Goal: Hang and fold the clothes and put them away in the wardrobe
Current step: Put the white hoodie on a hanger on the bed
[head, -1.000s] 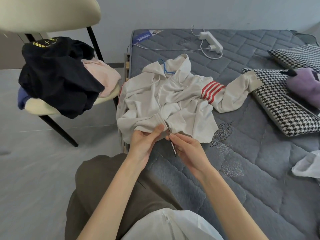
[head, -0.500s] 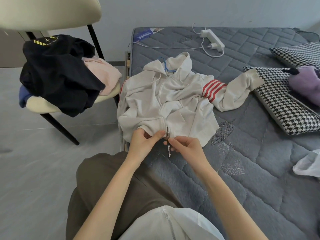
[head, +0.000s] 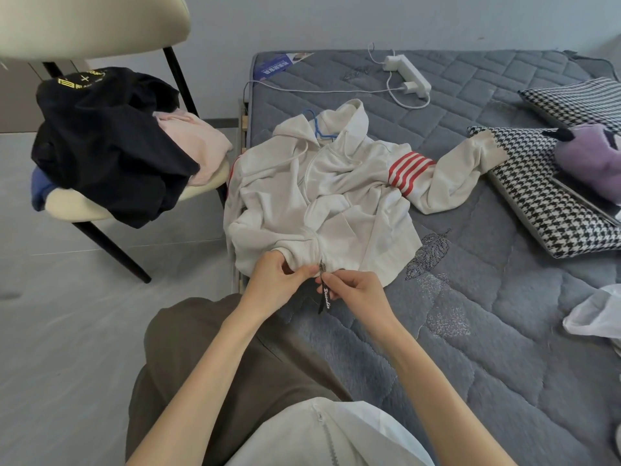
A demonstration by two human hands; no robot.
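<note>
A white zip hoodie [head: 322,200] with red sleeve stripes lies crumpled on the grey mattress [head: 470,314], a blue hanger [head: 319,127] showing at its neck. My left hand [head: 275,284] pinches the hem just left of the zip's bottom end. My right hand [head: 356,290] pinches the hem on the zip's right side at the slider, and a black zip pull strap [head: 325,295] with white lettering hangs down between the hands.
A cream chair [head: 67,203] at the left carries a black garment [head: 107,146], a pink one [head: 191,136] and a blue one. On the mattress lie a power strip [head: 408,74] with cable, houndstooth cushions [head: 554,203], a purple item [head: 591,156] and a white bag [head: 594,314].
Both hands have stayed at the bottom of the zip, working closer together. The zip pull strap has swung from slanted to hanging straight down.
</note>
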